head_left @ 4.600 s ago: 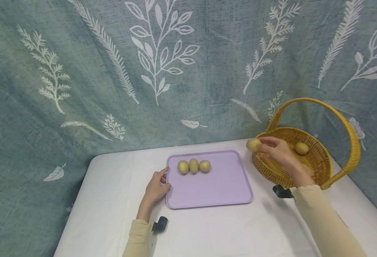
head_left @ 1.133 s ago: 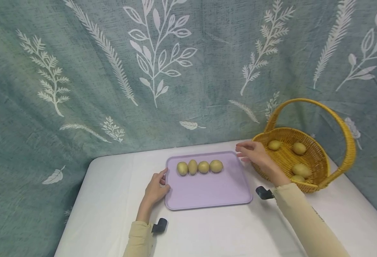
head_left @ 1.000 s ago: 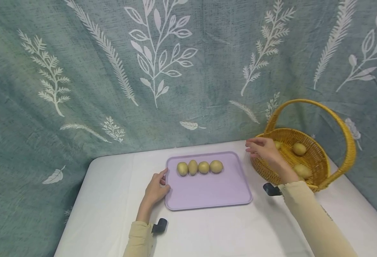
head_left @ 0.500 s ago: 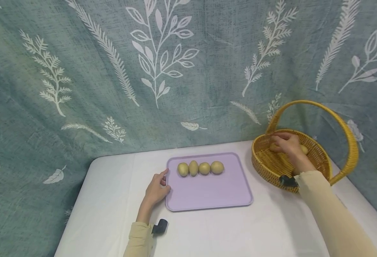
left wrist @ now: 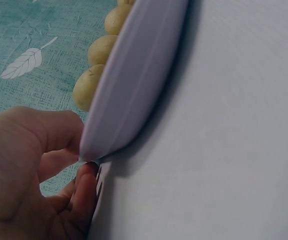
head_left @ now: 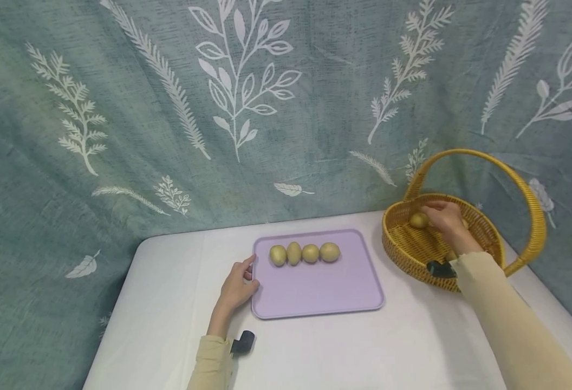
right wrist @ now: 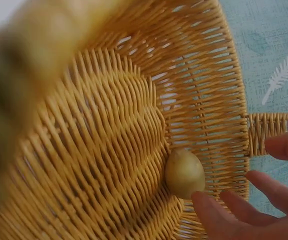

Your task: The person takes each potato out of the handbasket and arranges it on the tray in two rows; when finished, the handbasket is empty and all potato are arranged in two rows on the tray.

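Note:
My right hand (head_left: 444, 218) reaches down into the yellow wicker basket (head_left: 397, 252). Beside its fingertips lies a potato (head_left: 418, 220) on the basket floor. The right wrist view has this potato (right wrist: 185, 173) against the woven wall, one fingertip at its edge and the other fingers spread apart. On the table's left half, my left hand (head_left: 237, 284) rests at the left edge of the lilac tray (head_left: 315, 292), its thumb and fingers touching the rim (left wrist: 91, 142). Several potatoes stand in a row along the tray's far side, the rightmost potato (head_left: 330, 252) being the widest.
The basket's tall arched handle (head_left: 534, 216) rises over the right forearm. More potatoes in the basket are mostly hidden by the hand and wrist. A patterned green curtain (head_left: 286, 135) hangs right behind the white table (head_left: 325, 352).
My right hand held a potato over the basket's rim; that potato now ends the tray's row. The hand has since moved right, into the basket. My left hand stays put.

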`<state>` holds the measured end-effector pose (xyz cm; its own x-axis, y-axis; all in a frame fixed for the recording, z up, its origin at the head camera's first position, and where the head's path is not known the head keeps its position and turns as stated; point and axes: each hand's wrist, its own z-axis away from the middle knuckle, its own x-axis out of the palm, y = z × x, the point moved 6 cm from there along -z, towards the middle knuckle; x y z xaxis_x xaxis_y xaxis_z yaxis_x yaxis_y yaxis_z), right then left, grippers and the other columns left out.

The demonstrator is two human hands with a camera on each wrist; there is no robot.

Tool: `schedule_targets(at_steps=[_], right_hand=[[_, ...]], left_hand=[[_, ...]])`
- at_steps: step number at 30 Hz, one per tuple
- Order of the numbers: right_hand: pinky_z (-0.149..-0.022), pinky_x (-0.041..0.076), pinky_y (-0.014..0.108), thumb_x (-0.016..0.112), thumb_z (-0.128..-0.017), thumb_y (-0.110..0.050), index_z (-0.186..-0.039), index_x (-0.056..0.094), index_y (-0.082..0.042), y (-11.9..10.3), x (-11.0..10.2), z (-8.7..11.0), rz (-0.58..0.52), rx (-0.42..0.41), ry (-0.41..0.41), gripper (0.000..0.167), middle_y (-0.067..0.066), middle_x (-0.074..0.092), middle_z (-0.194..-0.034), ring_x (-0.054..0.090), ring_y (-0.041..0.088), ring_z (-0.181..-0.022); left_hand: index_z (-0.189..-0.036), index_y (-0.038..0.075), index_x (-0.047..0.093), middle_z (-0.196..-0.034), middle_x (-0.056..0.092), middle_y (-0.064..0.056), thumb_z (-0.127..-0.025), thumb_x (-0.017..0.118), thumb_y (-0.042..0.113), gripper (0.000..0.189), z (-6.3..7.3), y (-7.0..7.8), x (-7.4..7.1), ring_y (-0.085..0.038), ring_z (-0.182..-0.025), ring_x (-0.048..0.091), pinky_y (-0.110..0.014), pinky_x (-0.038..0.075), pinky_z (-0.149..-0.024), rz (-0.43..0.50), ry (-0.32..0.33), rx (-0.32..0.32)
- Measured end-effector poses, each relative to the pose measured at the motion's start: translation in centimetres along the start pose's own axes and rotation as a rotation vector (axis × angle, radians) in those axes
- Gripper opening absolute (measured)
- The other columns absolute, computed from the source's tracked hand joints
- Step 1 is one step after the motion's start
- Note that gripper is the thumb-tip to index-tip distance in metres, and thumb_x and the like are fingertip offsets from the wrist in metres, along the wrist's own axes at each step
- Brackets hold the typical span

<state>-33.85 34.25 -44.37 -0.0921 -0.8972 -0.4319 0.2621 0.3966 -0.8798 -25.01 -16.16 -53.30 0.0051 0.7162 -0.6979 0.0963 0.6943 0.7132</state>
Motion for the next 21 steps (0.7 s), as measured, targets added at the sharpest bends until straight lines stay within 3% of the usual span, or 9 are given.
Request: schedule_targets(at_steps=[6, 9, 10, 12, 13, 14, 17, 19, 21], right_hand=[[-0.104, 0.035, 0.060, 0.047, -0.101, -0.024, -0.148, 0.027, 0.013, -0.1, -0.1, -0.2, -0.002, 0.014, -0.046, 0.063, 0.032, 0.021, -0.153, 0.030, 0.046, -0.137], [-0.096, 0.043, 0.054, 0.047, -0.100, -0.020, -0.143, 0.038, 0.013, 0.3, -0.2, -0.6, 0.031, 0.018, -0.065, 0.055, 0.028, 0.050, -0.125, 0.053, 0.035, -0.111], [-0.090, 0.046, 0.050, 0.047, -0.100, -0.018, -0.137, 0.046, 0.011, 0.4, -0.2, -0.7, 0.044, 0.020, -0.071, 0.047, 0.022, 0.055, -0.114, 0.056, 0.029, -0.097], [-0.079, 0.045, 0.044, 0.048, -0.098, -0.013, -0.107, 0.059, 0.007, 0.9, -0.2, -1.0, 0.053, 0.032, -0.084, 0.024, 0.012, 0.056, -0.102, 0.052, 0.019, -0.076], [-0.074, 0.043, 0.043, 0.049, -0.096, -0.010, -0.093, 0.058, 0.002, 1.1, -0.3, -1.2, 0.053, 0.046, -0.082, 0.016, 0.010, 0.056, -0.099, 0.046, 0.015, -0.067], [-0.074, 0.045, 0.042, 0.049, -0.096, -0.009, -0.090, 0.055, 0.001, 1.4, -0.2, -1.3, 0.054, 0.057, -0.089, 0.013, 0.016, 0.057, -0.101, 0.048, 0.015, -0.068], [-0.082, 0.051, 0.042, 0.048, -0.097, -0.008, -0.107, 0.055, 0.014, 2.2, -0.1, -1.7, 0.018, 0.117, -0.106, 0.025, 0.036, 0.040, -0.137, 0.059, 0.026, -0.086], [-0.089, 0.052, 0.042, 0.046, -0.098, -0.009, -0.139, 0.033, 0.020, 2.6, 0.0, -1.8, 0.013, 0.142, -0.121, 0.051, 0.038, 0.022, -0.149, 0.059, 0.033, -0.102], [-0.091, 0.052, 0.038, 0.042, -0.099, -0.010, -0.148, 0.011, 0.018, 2.9, 0.1, -2.0, 0.018, 0.152, -0.134, 0.065, 0.037, 0.014, -0.153, 0.060, 0.031, -0.107]], left_hand=[[-0.144, 0.003, 0.048, -0.104, 0.053, -0.008, -0.077, 0.064, 0.007, 0.069, -0.1, 0.0, 0.0, -0.019, -0.088, 0.054, -0.033, 0.043, -0.073, 0.003, -0.006, 0.015], [-0.144, 0.003, 0.048, -0.104, 0.054, -0.008, -0.077, 0.064, 0.007, 0.069, -0.2, 0.0, 0.0, -0.019, -0.088, 0.054, -0.033, 0.043, -0.072, 0.007, -0.007, 0.022], [-0.144, 0.003, 0.048, -0.104, 0.054, -0.008, -0.077, 0.064, 0.007, 0.069, -0.2, 0.0, 0.0, -0.019, -0.088, 0.054, -0.033, 0.043, -0.072, 0.008, -0.007, 0.022], [-0.144, 0.003, 0.048, -0.103, 0.054, -0.008, -0.077, 0.064, 0.007, 0.069, -0.2, -0.1, 0.1, -0.018, -0.088, 0.053, -0.033, 0.042, -0.073, 0.008, -0.010, 0.021], [-0.144, 0.003, 0.048, -0.103, 0.054, -0.008, -0.077, 0.064, 0.007, 0.069, -0.1, -0.1, 0.1, -0.018, -0.088, 0.053, -0.033, 0.042, -0.072, 0.006, -0.010, 0.021], [-0.144, 0.003, 0.048, -0.103, 0.054, -0.008, -0.077, 0.064, 0.007, 0.069, -0.1, -0.1, 0.1, -0.018, -0.087, 0.053, -0.033, 0.042, -0.072, 0.005, -0.011, 0.020], [-0.144, 0.003, 0.048, -0.104, 0.054, -0.008, -0.077, 0.064, 0.006, 0.069, -0.1, -0.1, 0.2, -0.018, -0.088, 0.054, -0.033, 0.043, -0.073, 0.010, -0.012, 0.019], [-0.144, 0.004, 0.048, -0.104, 0.054, -0.008, -0.077, 0.064, 0.006, 0.069, -0.1, -0.1, 0.2, -0.019, -0.088, 0.054, -0.033, 0.043, -0.073, 0.011, -0.012, 0.019], [-0.144, 0.004, 0.048, -0.104, 0.054, -0.008, -0.077, 0.065, 0.006, 0.069, -0.1, -0.1, 0.3, -0.019, -0.088, 0.054, -0.033, 0.043, -0.073, 0.012, -0.012, 0.018]])
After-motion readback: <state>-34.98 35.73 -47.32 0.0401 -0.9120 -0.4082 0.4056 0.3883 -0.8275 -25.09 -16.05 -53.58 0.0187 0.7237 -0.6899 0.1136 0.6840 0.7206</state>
